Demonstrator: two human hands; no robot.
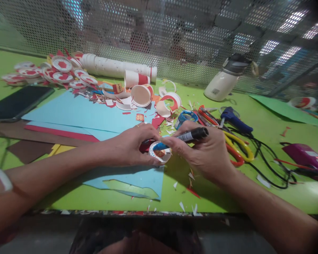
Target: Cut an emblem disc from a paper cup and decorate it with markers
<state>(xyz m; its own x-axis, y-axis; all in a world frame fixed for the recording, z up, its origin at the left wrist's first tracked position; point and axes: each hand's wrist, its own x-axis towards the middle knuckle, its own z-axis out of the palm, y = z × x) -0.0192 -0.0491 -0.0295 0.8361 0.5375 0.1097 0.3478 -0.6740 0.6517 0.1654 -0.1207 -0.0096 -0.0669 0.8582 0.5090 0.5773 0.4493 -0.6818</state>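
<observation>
My left hand [129,146] is closed around the edge of a small round paper cup base [166,157]. The base has a white rim with blue dots and an orange-red printed centre, and red paper shows beside it under my fingers. In my right hand [209,155] is a marker pen [188,135], gripped between thumb and fingers. Its blue tip end rests on or just above the cup base, and its black end points up to the right. Light blue paper [151,176] lies beneath my left hand.
Several red-and-white paper discs [62,64] are heaped at the back left, beside stacked paper cups [108,66]. A phone [18,102] lies at left. To the right are scissors [242,150], a blue glue gun [237,120] with its cord, and a bottle [222,83]. Paper scraps are scattered around.
</observation>
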